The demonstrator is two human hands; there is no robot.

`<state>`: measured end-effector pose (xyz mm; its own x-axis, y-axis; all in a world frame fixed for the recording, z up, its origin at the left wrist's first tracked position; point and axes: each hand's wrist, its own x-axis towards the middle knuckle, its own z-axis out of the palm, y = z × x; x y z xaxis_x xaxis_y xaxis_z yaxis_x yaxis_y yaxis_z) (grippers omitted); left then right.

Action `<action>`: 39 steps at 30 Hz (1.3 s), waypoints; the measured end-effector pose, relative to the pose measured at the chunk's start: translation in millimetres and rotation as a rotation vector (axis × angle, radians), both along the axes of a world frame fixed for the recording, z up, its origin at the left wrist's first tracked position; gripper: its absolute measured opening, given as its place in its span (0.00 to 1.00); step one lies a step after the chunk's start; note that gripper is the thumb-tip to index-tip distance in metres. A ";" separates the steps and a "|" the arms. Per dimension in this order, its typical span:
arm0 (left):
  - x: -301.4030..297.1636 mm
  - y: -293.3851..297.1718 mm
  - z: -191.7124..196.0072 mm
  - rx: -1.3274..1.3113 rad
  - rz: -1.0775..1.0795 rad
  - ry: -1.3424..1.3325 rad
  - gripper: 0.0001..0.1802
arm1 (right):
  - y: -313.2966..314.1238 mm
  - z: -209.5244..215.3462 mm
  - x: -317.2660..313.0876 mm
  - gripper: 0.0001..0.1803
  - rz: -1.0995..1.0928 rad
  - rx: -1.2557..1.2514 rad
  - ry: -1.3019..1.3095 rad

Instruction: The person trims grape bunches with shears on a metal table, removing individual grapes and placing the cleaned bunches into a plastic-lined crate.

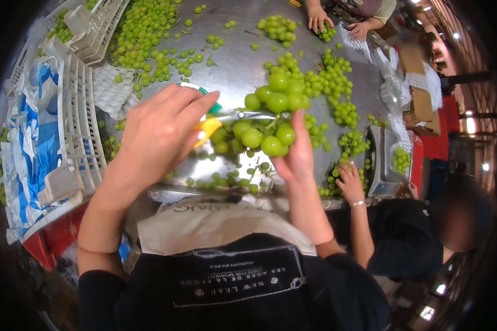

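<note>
My left hand (163, 124) is closed round the scissors (246, 115), which have green and yellow handles. Their metal blades point right, in among the grapes of a green grape bunch (279, 101). Whether the blade tips are on a stem is hard to see. The bunch hangs above the metal table (234, 60), gripped at its right side by my right hand (298, 149). The thumb shows upright against the grapes, while the other fingers are mostly hidden behind them.
Loose green grapes (143, 33) are heaped at the far left, beside a white plastic crate (83, 127). More bunches (331, 80) lie to the right. One co-worker's hands (317, 18) are across the table; another's hand (349, 182) touches grapes near my right. A scale (384, 160) stands beyond.
</note>
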<state>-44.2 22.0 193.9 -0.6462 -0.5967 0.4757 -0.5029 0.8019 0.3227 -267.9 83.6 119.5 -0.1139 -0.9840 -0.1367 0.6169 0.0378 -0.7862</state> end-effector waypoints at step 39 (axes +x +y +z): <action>9.6 2.5 -21.7 0.324 0.035 0.043 0.25 | 0.4 1.6 14.7 0.34 0.101 0.089 -0.183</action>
